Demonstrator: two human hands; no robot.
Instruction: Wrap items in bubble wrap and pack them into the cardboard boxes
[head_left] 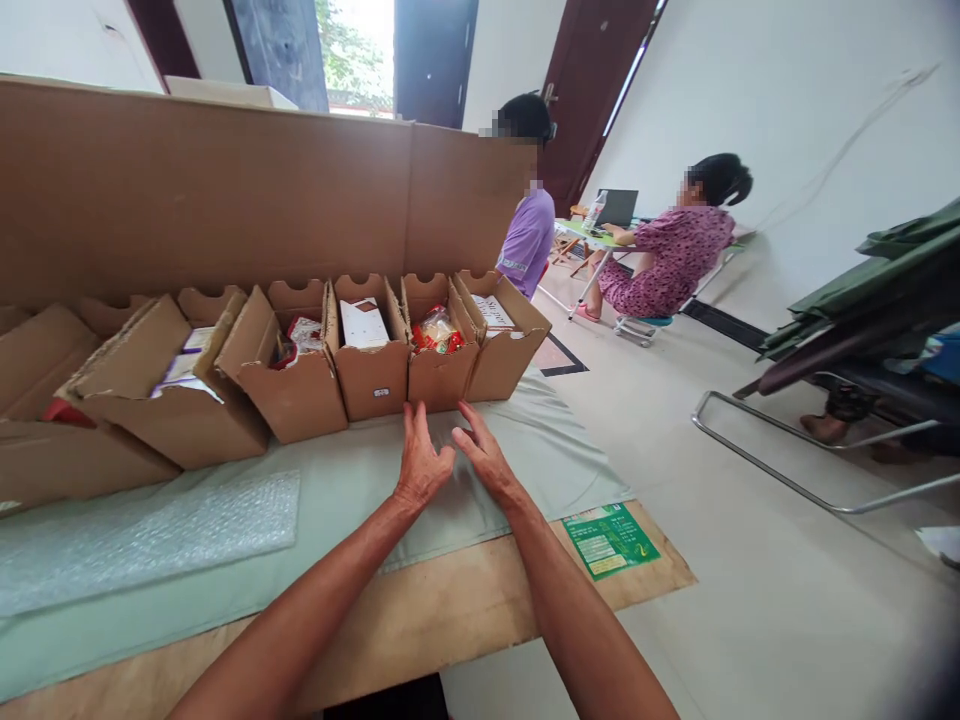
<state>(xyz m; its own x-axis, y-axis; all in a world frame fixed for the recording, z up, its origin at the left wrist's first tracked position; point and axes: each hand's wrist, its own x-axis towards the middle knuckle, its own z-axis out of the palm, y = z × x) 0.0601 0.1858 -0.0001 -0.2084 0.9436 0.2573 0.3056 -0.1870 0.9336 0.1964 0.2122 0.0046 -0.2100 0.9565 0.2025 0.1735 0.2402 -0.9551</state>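
Note:
My left hand (421,462) is open, its fingertips at the lower front edge of a cardboard bin (442,375) that holds red and clear wrapped packets (437,332). At the same bin's lower right corner is my right hand (484,455), open with its fingers apart. Neither hand holds anything. Left of this bin stands another cardboard bin (373,383) with a white box (364,323) in it. On the right, the end bin (504,360) contains white printed packs (493,312).
More cardboard bins (304,405) continue leftward before a tall cardboard panel (247,190). Bubble wrap (150,530) lies on the pale green cloth (352,480). A green printed sheet (611,540) lies near the table's right corner. Two people sit beyond; a metal-framed chair (780,490) stands right.

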